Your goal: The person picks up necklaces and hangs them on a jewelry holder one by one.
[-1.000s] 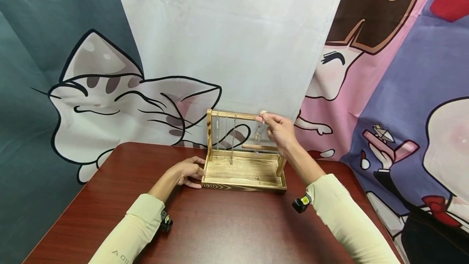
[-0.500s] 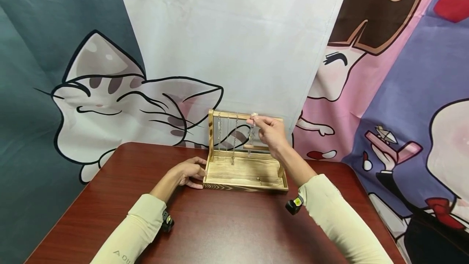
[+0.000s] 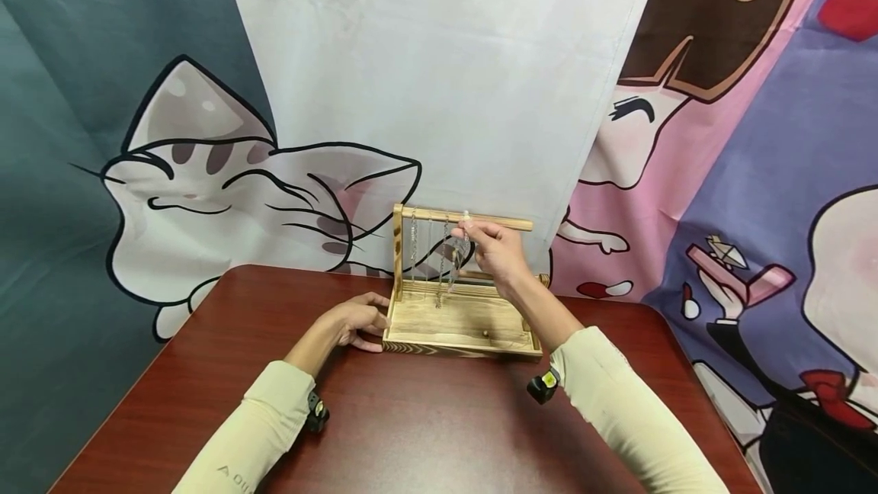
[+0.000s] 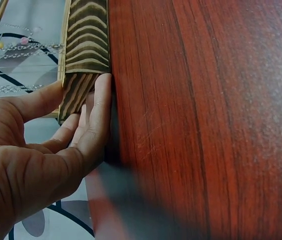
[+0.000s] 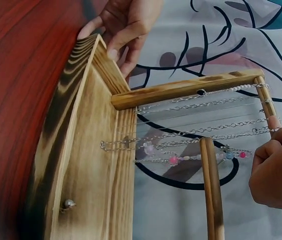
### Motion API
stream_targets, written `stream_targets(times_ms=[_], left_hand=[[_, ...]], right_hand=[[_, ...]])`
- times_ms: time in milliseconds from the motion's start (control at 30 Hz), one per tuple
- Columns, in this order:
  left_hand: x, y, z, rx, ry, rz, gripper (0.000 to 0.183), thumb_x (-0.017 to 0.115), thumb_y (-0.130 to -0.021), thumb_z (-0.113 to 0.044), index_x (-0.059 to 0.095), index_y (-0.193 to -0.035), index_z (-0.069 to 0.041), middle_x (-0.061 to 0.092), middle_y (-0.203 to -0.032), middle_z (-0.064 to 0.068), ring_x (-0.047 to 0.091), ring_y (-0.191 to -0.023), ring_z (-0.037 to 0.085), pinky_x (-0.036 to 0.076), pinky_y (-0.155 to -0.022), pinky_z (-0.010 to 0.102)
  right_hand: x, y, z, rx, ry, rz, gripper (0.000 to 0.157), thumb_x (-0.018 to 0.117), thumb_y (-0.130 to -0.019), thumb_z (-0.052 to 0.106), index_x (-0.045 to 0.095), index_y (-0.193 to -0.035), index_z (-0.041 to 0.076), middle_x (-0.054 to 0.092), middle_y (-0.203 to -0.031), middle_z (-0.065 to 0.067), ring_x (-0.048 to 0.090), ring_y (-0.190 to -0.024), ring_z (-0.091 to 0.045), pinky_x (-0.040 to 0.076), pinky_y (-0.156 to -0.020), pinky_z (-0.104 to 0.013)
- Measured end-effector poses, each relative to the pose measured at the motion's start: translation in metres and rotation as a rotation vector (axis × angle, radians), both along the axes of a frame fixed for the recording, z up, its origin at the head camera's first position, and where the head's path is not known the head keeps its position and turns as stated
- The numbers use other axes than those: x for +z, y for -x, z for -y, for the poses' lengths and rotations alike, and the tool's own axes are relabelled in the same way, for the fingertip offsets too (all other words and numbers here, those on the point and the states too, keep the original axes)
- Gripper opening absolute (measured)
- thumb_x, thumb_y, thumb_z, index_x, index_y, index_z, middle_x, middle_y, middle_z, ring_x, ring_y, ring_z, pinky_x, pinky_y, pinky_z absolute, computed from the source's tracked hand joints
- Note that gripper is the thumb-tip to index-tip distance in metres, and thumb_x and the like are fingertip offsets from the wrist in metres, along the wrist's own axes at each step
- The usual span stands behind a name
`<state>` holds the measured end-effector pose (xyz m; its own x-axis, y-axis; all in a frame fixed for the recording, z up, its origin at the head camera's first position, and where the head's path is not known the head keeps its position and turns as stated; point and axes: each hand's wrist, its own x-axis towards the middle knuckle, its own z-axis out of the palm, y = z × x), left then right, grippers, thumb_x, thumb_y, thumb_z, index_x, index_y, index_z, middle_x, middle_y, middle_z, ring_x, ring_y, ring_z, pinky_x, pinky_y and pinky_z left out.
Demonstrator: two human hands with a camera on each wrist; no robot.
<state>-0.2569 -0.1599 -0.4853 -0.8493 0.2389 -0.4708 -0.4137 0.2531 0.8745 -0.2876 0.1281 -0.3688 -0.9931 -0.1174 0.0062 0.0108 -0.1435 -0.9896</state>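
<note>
A wooden jewelry stand (image 3: 459,319) with a shallow tray base stands near the table's back edge. My left hand (image 3: 357,321) grips the tray's left end; in the left wrist view its thumb and fingers bracket the corner. Silver chain necklaces (image 3: 414,238) hang from the left part of the top bar (image 3: 507,222). My right hand (image 3: 502,251) pinches a beaded chain necklace at that bar, just right of the hanging chains. Pink and blue beads on this necklace (image 5: 174,160) show in the right wrist view. The right fingertips partly hide where it meets the bar.
A shorter lower bar (image 5: 210,185) sits behind the dangling strands. One small ring-like piece (image 5: 68,204) lies in the tray. The reddish-brown table (image 3: 425,425) extends in front, and a printed cartoon cloth (image 3: 439,82) hangs behind.
My right hand has moved left along the top bar with the beaded necklace, closer to the hanging chains. The left hand keeps its grip on the tray's end.
</note>
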Motion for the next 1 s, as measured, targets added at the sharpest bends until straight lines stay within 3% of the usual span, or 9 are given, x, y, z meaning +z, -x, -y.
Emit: stream_targets(times_ms=[200, 233, 333, 433, 533, 800, 900, 1000], left_hand=[[-0.001, 0.001, 0.0, -0.002, -0.004, 0.001, 0.062, 0.065, -0.102, 0.004, 0.042, -0.159, -0.003, 0.071, -0.122, 0.021, 0.075, -0.109, 0.028, 0.073, -0.084, 0.047], [-0.001, 0.0, 0.0, -0.002, -0.004, 0.002, 0.061, 0.065, -0.102, 0.004, 0.042, -0.159, -0.003, 0.071, -0.122, 0.021, 0.075, -0.109, 0.028, 0.073, -0.084, 0.047], [-0.002, 0.0, 0.0, -0.002, -0.001, 0.001, 0.061, 0.065, -0.102, 0.004, 0.042, -0.159, -0.003, 0.071, -0.123, 0.021, 0.075, -0.109, 0.028, 0.073, -0.083, 0.047], [-0.001, 0.001, 0.0, 0.0, 0.001, 0.002, 0.061, 0.065, -0.102, 0.004, 0.042, -0.158, -0.003, 0.071, -0.123, 0.021, 0.075, -0.108, 0.027, 0.073, -0.083, 0.046], [-0.001, 0.001, 0.0, 0.003, 0.001, 0.004, 0.061, 0.065, -0.102, 0.004, 0.042, -0.158, -0.003, 0.071, -0.122, 0.021, 0.075, -0.107, 0.027, 0.073, -0.083, 0.046], [0.0, 0.001, 0.0, 0.002, -0.001, 0.007, 0.061, 0.064, -0.102, 0.005, 0.042, -0.158, -0.003, 0.071, -0.123, 0.022, 0.075, -0.107, 0.028, 0.073, -0.083, 0.047], [0.001, 0.001, -0.001, -0.002, 0.002, 0.012, 0.06, 0.064, -0.101, 0.006, 0.042, -0.157, -0.003, 0.071, -0.123, 0.022, 0.074, -0.108, 0.028, 0.073, -0.083, 0.047], [0.003, 0.001, -0.001, -0.002, 0.004, 0.016, 0.06, 0.063, -0.102, 0.006, 0.042, -0.157, -0.003, 0.07, -0.123, 0.022, 0.074, -0.109, 0.029, 0.073, -0.083, 0.047]], right_hand=[[-0.006, 0.001, -0.001, 0.008, -0.032, 0.051, 0.036, 0.075, -0.111, 0.027, 0.076, -0.141, 0.007, 0.087, -0.103, 0.015, 0.031, -0.046, -0.003, 0.036, -0.044, -0.015], [-0.006, 0.001, -0.001, 0.01, -0.036, 0.056, 0.036, 0.075, -0.111, 0.027, 0.076, -0.141, 0.007, 0.087, -0.104, 0.014, 0.031, -0.046, -0.003, 0.043, -0.047, -0.015], [-0.008, 0.001, -0.001, 0.003, -0.051, 0.063, 0.035, 0.075, -0.111, 0.027, 0.077, -0.14, 0.008, 0.088, -0.112, 0.01, 0.035, -0.047, -0.003, 0.045, -0.049, -0.016], [-0.011, 0.0, -0.001, -0.004, -0.053, 0.067, 0.036, 0.074, -0.111, 0.026, 0.076, -0.141, 0.007, 0.087, -0.12, 0.003, 0.039, -0.047, -0.002, 0.044, -0.049, -0.014], [-0.014, 0.0, -0.002, -0.009, -0.044, 0.067, 0.038, 0.074, -0.112, 0.025, 0.075, -0.144, 0.006, 0.085, -0.13, -0.003, 0.042, -0.048, -0.002, 0.032, -0.046, -0.014], [-0.024, -0.001, -0.006, -0.037, 0.041, 0.069, 0.04, 0.068, -0.112, 0.017, 0.069, -0.151, 0.005, 0.069, -0.157, -0.015, 0.043, -0.048, -0.002, 0.027, -0.043, -0.014], [-0.028, -0.002, -0.008, -0.043, 0.07, 0.06, 0.038, 0.065, -0.113, 0.014, 0.07, -0.149, 0.005, 0.072, -0.153, -0.009, 0.043, -0.049, -0.002, 0.027, -0.044, -0.015], [-0.029, -0.004, -0.009, -0.064, 0.084, 0.05, 0.034, 0.064, -0.114, 0.015, 0.072, -0.145, 0.005, 0.079, -0.137, 0.0, 0.045, -0.05, -0.003, 0.029, -0.044, -0.016]])
